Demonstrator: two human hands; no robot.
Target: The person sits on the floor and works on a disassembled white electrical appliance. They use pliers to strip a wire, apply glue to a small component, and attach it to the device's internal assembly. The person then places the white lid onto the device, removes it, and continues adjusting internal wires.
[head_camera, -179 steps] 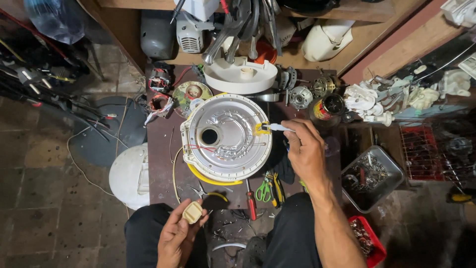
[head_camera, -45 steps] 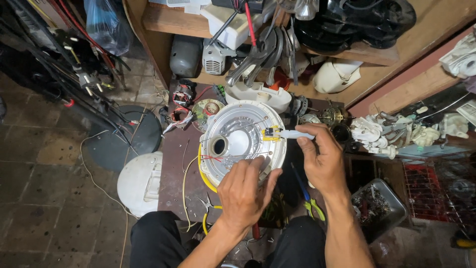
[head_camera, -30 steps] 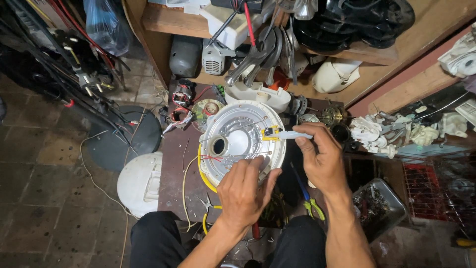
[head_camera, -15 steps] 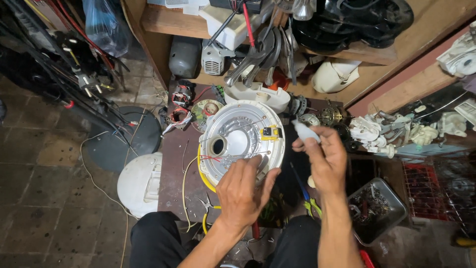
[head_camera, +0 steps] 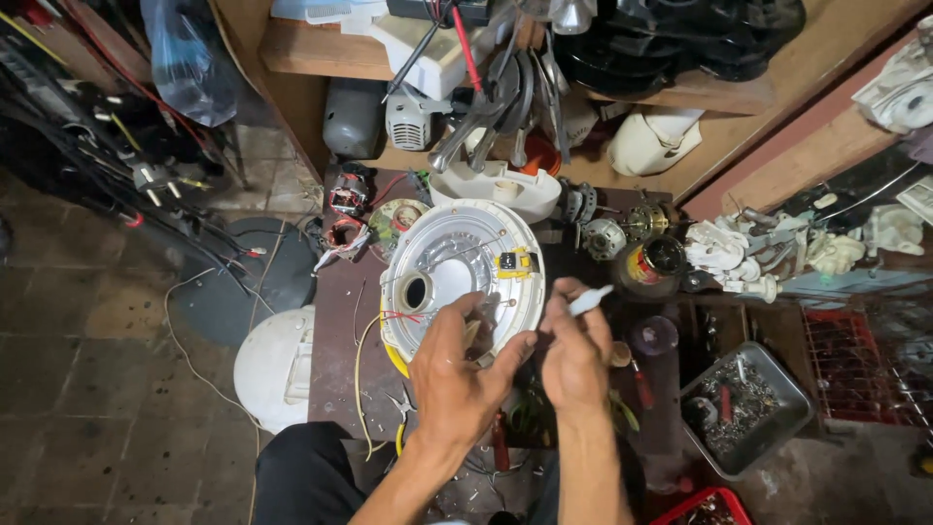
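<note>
so the round metal base (head_camera: 466,277) of a cooker lies bottom-up on the dark table (head_camera: 335,340), and it is the biggest thing in the work. its cover is already off: the inner plate, the red and yellow wires (head_camera: 389,321) and the small yellow part (head_camera: 513,262) near the rim are all open to see. the wires hang loose over the edge and nothing is closed again, so i judge the repair is about in the middle, with the joining and the closing left.

the left hand (head_camera: 465,374) lies flat on the near rim of the base, fingers spread and pressing on it, not wrapped around it. the right hand (head_camera: 573,345) is just beside the base, closed on a thin white tool (head_camera: 590,301), tip up and away from the metal.

compared with one second before, the tool tip has left the yellow part and the right hand has drawn back toward the body. the left hand stays on the rim. six seconds ago the left hand was low, holding a small pale piece.
</note>
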